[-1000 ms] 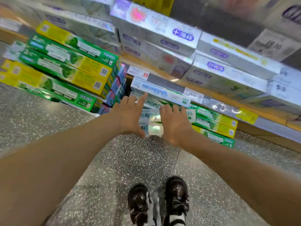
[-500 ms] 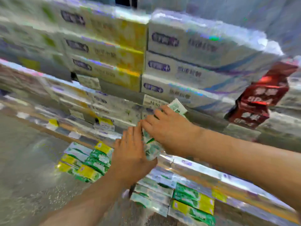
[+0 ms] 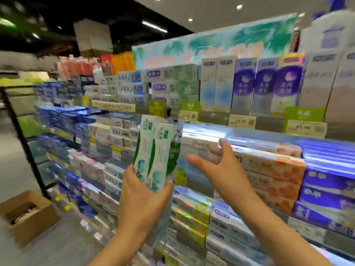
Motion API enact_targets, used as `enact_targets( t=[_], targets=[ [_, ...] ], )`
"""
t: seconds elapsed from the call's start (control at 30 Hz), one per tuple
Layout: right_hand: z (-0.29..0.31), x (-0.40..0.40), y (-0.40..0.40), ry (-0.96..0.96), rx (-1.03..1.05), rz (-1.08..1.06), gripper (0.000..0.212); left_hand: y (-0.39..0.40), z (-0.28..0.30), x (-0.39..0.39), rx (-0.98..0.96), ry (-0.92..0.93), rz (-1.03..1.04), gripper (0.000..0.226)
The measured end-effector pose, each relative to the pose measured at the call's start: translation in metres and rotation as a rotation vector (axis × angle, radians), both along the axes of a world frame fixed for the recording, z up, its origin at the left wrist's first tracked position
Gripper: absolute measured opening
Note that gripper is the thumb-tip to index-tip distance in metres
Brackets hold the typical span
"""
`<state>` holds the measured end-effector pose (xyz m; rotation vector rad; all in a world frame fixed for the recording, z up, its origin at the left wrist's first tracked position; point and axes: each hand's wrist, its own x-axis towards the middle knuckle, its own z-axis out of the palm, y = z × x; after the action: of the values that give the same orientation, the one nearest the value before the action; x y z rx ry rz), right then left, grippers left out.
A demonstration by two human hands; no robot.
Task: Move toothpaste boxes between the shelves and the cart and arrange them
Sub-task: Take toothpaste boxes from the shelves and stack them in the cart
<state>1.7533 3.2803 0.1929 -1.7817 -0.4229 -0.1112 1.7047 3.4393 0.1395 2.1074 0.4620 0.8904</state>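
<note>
My left hand (image 3: 143,194) grips the lower end of a white-and-green pack of toothpaste boxes (image 3: 155,152), held upright in front of the shelves. My right hand (image 3: 221,167) is off the pack, fingers spread, hovering just right of it before a row of white-and-orange toothpaste boxes (image 3: 272,166). Shelves (image 3: 211,120) full of stacked toothpaste boxes fill the view. No cart is in view.
A tall row of upright purple and pale boxes (image 3: 265,83) stands on the top shelf behind price tags (image 3: 242,121). Blue boxes (image 3: 330,189) sit at the right. An open cardboard carton (image 3: 26,214) lies on the floor at lower left, beside a black shelf post (image 3: 23,143).
The view rose from the floor-level shelf to the middle shelves. Both hands took the green-and-white pack from below; now only my left hand holds it upright and my right hand has let go.
</note>
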Motion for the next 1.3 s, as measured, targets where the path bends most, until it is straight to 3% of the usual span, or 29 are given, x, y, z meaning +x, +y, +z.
enact_targets(
  t=[0.1, 0.2, 0.27, 0.4, 0.53, 0.63, 0.77, 0.83, 0.9, 1.1, 1.3],
  targets=[
    [0.044, -0.014, 0.027, 0.080, 0.169, 0.205, 0.095, -0.006, 0.055, -0.019, 0.006, -0.136, 0.030, 0.085],
    [0.083, -0.032, 0.047, -0.005, 0.298, 0.352, 0.056, -0.022, 0.096, -0.036, 0.048, -0.195, 0.053, 0.090],
    [0.104, -0.042, 0.050, -0.083, 0.365, 0.405, 0.046, -0.035, 0.117, -0.048, 0.041, -0.202, 0.062, 0.097],
    [0.127, -0.061, 0.044, -0.201, 0.405, 0.459, 0.042, -0.055, 0.143, -0.075, 0.048, -0.197, 0.086, 0.104],
    [0.141, -0.078, 0.031, -0.104, 0.405, 0.494, 0.051, -0.056, 0.156, -0.114, 0.072, -0.166, -0.091, 0.105],
    [0.149, -0.090, 0.022, 0.009, 0.405, 0.633, 0.035, -0.051, 0.169, -0.147, -0.036, -0.148, -0.163, 0.094],
    [0.147, -0.128, 0.030, 0.156, 0.361, 0.854, 0.049, -0.045, 0.170, -0.189, -0.339, -0.190, -0.354, 0.066],
    [0.142, -0.151, 0.040, 0.170, 0.355, 0.957, 0.030, -0.041, 0.160, -0.216, -0.360, -0.178, -0.399, 0.058],
    [0.136, -0.176, 0.052, 0.227, 0.348, 1.052, 0.026, -0.036, 0.152, -0.249, -0.413, -0.180, -0.351, 0.053],
    [0.119, -0.269, 0.101, 0.368, 0.245, 1.259, 0.044, -0.030, 0.143, -0.354, -0.413, -0.246, -0.136, 0.036],
    [0.110, -0.398, 0.143, 0.430, 0.186, 1.456, 0.030, -0.017, 0.127, -0.486, -0.412, -0.328, 0.103, 0.027]
  ],
)
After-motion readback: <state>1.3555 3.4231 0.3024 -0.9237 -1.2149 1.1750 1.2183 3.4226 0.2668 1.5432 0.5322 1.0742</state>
